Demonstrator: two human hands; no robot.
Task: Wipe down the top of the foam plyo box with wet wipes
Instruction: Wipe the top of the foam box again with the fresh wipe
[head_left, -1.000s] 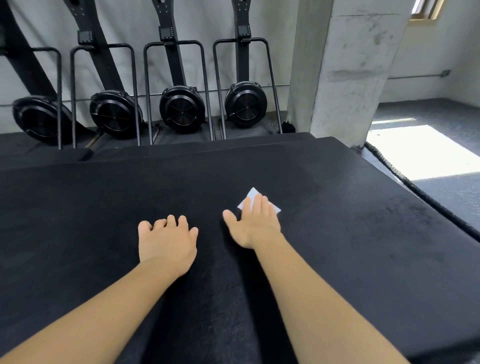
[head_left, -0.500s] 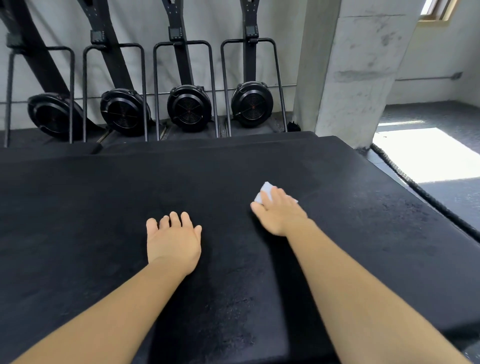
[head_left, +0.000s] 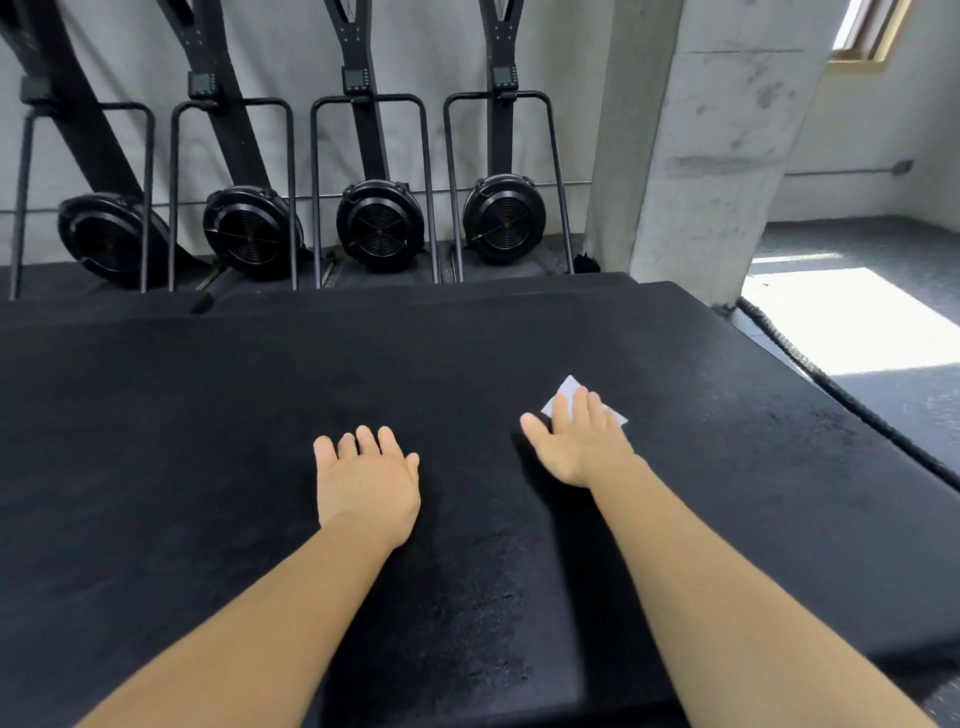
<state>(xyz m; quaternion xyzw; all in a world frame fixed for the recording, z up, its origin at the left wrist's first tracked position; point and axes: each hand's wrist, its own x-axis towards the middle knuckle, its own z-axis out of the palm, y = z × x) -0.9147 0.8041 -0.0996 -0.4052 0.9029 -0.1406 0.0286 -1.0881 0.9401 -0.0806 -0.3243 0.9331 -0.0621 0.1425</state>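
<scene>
Head view shows you mid-wipe: your right hand (head_left: 579, 444), fingers straight, presses the wet wipe (head_left: 567, 393) flat on the plyo box top (head_left: 208, 441), right of centre. Your left hand (head_left: 366, 480) rests spread, bracing. Wetness seems patchy; next, sweep toward unwiped areas.

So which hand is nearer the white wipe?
Right. The right hand presses flat on the wipe; the left hand rests flat on the plyo box top, apart from it.
</scene>
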